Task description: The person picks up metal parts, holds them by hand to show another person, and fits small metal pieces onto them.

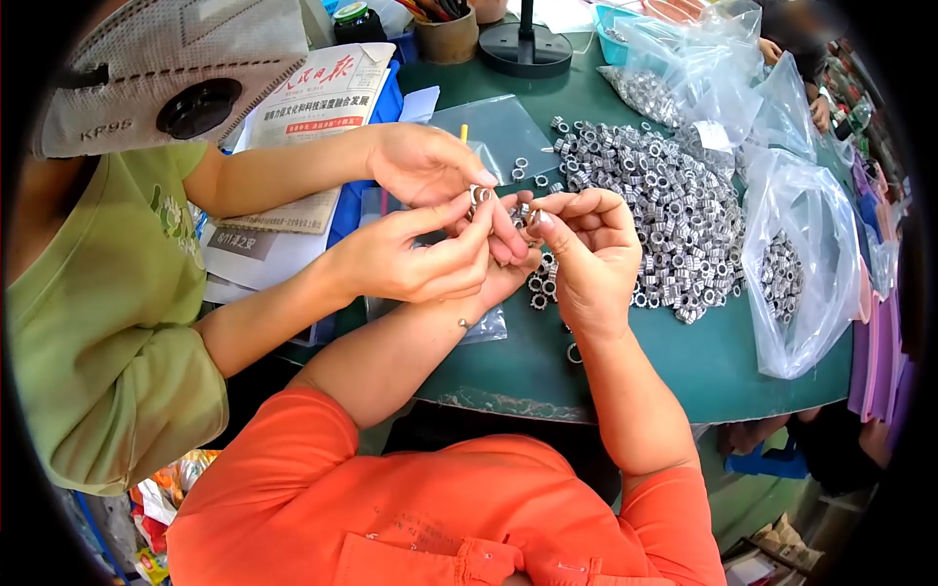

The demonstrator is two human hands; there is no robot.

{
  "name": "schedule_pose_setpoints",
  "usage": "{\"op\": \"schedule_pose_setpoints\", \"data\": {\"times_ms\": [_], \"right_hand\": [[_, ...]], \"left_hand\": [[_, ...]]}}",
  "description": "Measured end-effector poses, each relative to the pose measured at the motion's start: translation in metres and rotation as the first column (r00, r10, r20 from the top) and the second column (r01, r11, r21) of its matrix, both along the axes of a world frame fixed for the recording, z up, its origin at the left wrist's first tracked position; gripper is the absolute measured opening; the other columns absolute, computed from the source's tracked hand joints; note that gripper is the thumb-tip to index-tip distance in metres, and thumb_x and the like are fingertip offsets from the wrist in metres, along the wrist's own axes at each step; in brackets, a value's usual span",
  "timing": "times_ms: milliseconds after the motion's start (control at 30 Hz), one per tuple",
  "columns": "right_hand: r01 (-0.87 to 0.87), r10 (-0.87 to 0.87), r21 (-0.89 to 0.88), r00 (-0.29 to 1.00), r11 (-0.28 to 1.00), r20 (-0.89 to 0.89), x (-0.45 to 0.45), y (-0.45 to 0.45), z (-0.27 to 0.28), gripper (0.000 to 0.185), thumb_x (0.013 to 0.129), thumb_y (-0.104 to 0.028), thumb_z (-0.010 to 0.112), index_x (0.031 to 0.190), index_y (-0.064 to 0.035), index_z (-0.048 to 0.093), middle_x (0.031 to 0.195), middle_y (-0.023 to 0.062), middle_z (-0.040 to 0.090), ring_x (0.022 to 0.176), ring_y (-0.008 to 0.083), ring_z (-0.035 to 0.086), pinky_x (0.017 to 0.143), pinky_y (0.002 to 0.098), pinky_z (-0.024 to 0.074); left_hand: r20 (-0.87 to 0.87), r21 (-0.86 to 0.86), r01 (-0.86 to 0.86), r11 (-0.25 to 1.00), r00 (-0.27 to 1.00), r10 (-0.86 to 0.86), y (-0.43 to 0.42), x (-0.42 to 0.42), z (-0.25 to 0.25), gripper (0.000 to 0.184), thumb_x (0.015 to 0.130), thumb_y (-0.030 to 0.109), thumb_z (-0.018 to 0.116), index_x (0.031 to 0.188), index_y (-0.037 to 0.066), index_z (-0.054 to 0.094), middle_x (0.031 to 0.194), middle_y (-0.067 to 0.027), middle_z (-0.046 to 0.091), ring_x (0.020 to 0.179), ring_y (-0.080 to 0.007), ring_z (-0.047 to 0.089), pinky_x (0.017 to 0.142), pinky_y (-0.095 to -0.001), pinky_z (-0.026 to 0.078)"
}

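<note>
My right hand pinches a small metal ring between thumb and fingertips. Close beside it is my left hand, mostly covered by a co-worker's hands, so its grip is unclear. The co-worker, in a green top at the left, holds another small metal ring in their fingertips. Both pairs of hands crowd together above the table. Just right of my right hand spreads a large heap of toothed metal rings. A few loose rings lie at its left side.
A clear plastic bag with rings stands at the right of the green table. More bags lie at the back. Newspaper covers a blue tray at left; a black lamp base stands behind.
</note>
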State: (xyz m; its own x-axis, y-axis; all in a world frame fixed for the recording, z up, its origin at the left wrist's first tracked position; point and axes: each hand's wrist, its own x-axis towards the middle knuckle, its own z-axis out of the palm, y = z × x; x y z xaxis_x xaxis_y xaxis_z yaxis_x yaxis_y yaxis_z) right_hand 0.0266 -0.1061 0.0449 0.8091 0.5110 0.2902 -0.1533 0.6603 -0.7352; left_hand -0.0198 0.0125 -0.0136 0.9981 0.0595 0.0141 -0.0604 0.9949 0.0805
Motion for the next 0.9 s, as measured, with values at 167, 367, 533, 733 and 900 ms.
{"op": "schedule_pose_setpoints", "data": {"times_ms": [167,367,533,733,900], "right_hand": [[0.05,-0.049,-0.025,0.998,0.998,0.045,-0.002,0.001,0.001,0.02,0.079,0.007,0.06,0.093,0.0001,0.047,0.091,0.0124,0.061,0.076,0.0112,0.06,0.058,0.0224,0.0559],[0.06,-0.057,-0.042,0.996,0.997,0.066,-0.003,0.0,0.002,0.018,0.079,0.006,0.06,0.092,0.0002,0.049,0.09,0.0118,0.061,0.076,0.0109,0.06,0.056,0.0202,0.0545],[0.077,-0.074,-0.024,0.992,0.997,0.104,-0.003,0.002,-0.003,0.018,0.079,0.006,0.06,0.093,-0.0003,0.049,0.09,0.0109,0.06,0.076,0.0116,0.061,0.055,0.0193,0.0534],[0.032,-0.031,-0.057,0.999,0.998,0.006,-0.001,0.0,0.0,0.02,0.078,0.006,0.061,0.092,-0.0009,0.048,0.09,0.0107,0.061,0.076,0.0116,0.061,0.053,0.0204,0.054],[0.016,-0.018,-0.05,0.999,0.999,-0.032,-0.001,-0.001,-0.001,0.022,0.077,0.005,0.063,0.092,-0.0019,0.048,0.09,0.0114,0.062,0.075,0.0119,0.061,0.052,0.0209,0.0541]], "left_hand": [[0.071,0.056,0.007,0.998,0.997,-0.01,0.0,0.001,-0.003,0.039,0.09,0.034,0.042,0.11,0.001,0.048,0.089,-0.0136,0.055,0.083,-0.0233,0.054,0.061,-0.0306,0.042],[0.128,0.094,0.058,0.994,0.989,-0.07,0.002,0.003,-0.004,0.037,0.09,0.035,0.041,0.105,0.003,0.051,0.087,-0.0092,0.056,0.078,-0.0199,0.053,0.059,-0.0286,0.04],[0.258,-0.002,0.116,0.993,0.96,-0.111,-0.002,0.005,0.002,0.036,0.089,0.037,0.041,0.1,0.004,0.053,0.086,-0.0041,0.056,0.073,-0.0145,0.052,0.056,-0.0268,0.039],[0.202,0.075,0.06,0.995,0.977,-0.074,-0.005,0.006,0.006,0.036,0.088,0.037,0.043,0.096,0.005,0.055,0.082,-0.0029,0.057,0.071,-0.0134,0.052,0.053,-0.0261,0.038],[0.01,0.117,-0.059,0.991,0.998,0.058,-0.011,0.001,0.012,0.033,0.088,0.037,0.043,0.091,0.006,0.055,0.079,-0.0025,0.057,0.069,-0.0133,0.051,0.052,-0.026,0.039]]}}
